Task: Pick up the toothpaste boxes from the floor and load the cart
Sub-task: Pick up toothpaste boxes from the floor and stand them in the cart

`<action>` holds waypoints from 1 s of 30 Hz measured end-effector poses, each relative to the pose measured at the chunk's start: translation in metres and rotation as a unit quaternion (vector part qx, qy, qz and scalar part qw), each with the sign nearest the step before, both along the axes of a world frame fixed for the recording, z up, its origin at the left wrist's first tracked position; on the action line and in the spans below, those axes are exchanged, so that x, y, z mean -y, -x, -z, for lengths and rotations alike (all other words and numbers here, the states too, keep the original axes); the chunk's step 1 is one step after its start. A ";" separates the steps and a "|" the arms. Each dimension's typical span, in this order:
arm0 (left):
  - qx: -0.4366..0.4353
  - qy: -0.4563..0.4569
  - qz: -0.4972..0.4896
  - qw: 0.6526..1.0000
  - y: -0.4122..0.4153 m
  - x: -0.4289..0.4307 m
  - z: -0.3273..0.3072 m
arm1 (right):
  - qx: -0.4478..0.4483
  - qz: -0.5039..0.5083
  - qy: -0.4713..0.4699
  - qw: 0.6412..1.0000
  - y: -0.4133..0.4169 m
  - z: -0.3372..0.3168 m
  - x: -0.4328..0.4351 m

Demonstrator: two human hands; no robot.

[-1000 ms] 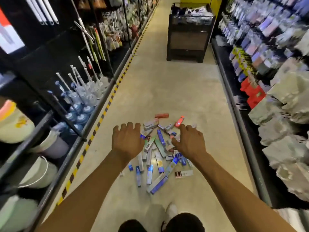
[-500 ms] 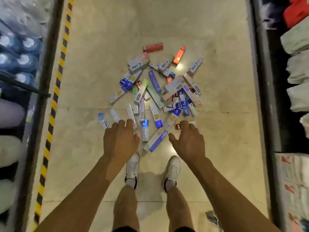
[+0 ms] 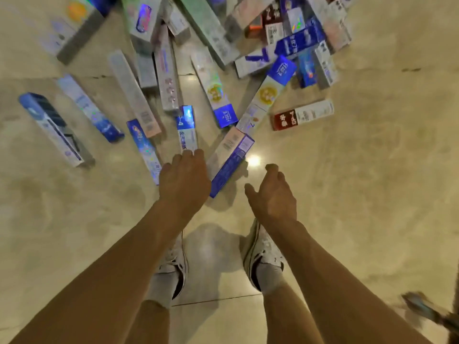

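1. Since half a second ago you have bent lower, so the toothpaste boxes (image 3: 216, 90) fill the view ahead of your hands, and your left hand (image 3: 185, 177) has reached the near edge of the pile.
2. Your left hand hovers with its fingers loosely bent over the near end of a white-and-blue box (image 3: 187, 131); it holds nothing, and you cannot tell from here whether the fingertips touch it yet.
3. Your right hand (image 3: 272, 194) is empty too, thumb spread and fingers relaxed, over bare floor (image 3: 372, 194) just beside the left.
4. Progress, as I judge it: the loading has barely started. Every box in view lies on the floor and the cart is out of view, so all the picking and carrying is left.
5. Between your hands lies a blue-sided box (image 3: 231, 160), the nearest one to grab. A red-and-white box (image 3: 303, 115) sits alone ahead of your right hand.
6. Farther ahead the boxes overlap and cross, so lifting one may drag its neighbours.
7. Your white shoes (image 3: 260, 254) stand behind your hands. Something blurred (image 3: 422, 309) lies behind your right arm; I cannot identify it.
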State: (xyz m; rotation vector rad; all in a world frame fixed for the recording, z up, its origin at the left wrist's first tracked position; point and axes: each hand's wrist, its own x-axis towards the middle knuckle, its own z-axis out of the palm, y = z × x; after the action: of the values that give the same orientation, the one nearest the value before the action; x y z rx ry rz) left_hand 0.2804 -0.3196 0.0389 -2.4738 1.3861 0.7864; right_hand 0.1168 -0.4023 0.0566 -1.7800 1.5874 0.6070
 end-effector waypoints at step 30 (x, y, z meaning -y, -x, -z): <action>-0.020 0.017 -0.024 0.999 -0.039 0.031 -0.014 | 0.053 0.108 0.009 0.993 -0.041 0.014 0.019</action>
State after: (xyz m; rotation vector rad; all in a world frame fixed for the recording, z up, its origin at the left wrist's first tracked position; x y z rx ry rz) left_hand 0.3199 -0.3508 0.0532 -2.5398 1.3680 0.8333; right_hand 0.1576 -0.4217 0.0425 -1.5978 1.6885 0.3911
